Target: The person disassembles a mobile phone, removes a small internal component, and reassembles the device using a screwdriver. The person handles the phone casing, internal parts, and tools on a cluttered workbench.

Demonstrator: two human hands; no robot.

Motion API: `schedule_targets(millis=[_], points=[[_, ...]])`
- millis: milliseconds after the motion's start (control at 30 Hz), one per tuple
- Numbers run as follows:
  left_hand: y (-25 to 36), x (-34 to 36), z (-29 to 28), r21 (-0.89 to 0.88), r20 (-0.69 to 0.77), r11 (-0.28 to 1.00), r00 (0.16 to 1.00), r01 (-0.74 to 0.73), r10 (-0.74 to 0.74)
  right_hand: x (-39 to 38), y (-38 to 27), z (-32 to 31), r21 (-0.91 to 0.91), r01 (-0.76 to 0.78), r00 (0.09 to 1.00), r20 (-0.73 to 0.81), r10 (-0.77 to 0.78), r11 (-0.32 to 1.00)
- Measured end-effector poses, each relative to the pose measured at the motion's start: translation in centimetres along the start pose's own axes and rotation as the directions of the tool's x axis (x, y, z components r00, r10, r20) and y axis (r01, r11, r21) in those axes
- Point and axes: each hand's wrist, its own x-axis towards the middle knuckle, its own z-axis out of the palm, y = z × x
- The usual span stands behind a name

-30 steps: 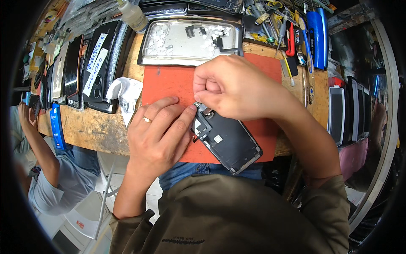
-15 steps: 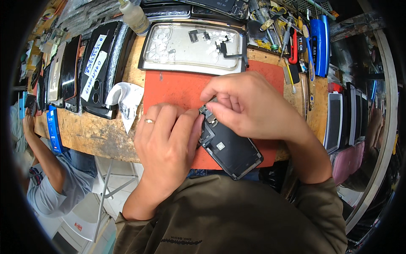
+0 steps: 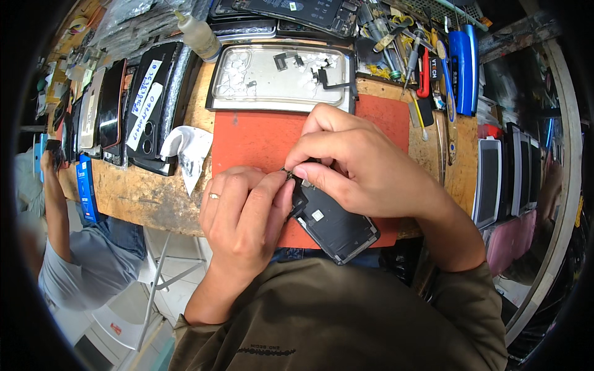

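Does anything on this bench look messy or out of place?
Yes: white scraps and small black pieces lie scattered untidily in the pale tray. The phone panel at the right hand juts past the near edge of the orange mat rather than lying fully on it.

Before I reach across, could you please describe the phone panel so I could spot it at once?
On the wooden workbench, find the red mat. The phone panel slants over the mat's near edge, its far end between the left hand and right hand. Unlike the pale tray beyond, its black face bears one small white square.
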Motion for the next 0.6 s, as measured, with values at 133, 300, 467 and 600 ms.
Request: schedule_targets(millis=[133, 300, 467, 600], points=[[-0.03, -0.23, 0.04, -0.055, -0.026, 0.998, 1.000, 0.007, -0.009, 0.21, 0.29, 0.32, 0.020, 0.053, 0.998, -0.021, -0.052, 0.998], [-0.12, -0.62, 0.20, -0.074, -0.063, 0.997, 0.998, -0.026, 0.022, 0.40, 0.78, -0.23, 0.018, 0.041, 0.997, 0.066, -0.042, 0.999], [-0.05, -0.77, 0.41, -0.089, -0.062, 0.996, 0.998, 0.001, -0.007, 0.44, 0.90, -0.27, 0.009, 0.040, 0.996, 0.079, -0.041, 0.999], [0.02, -0.56, 0.42, -0.152, -0.034, 0.985, 0.996, 0.080, -0.086, 0.49, 0.82, -0.25, 0.016, 0.051, 0.996, 0.074, -0.052, 0.999]])
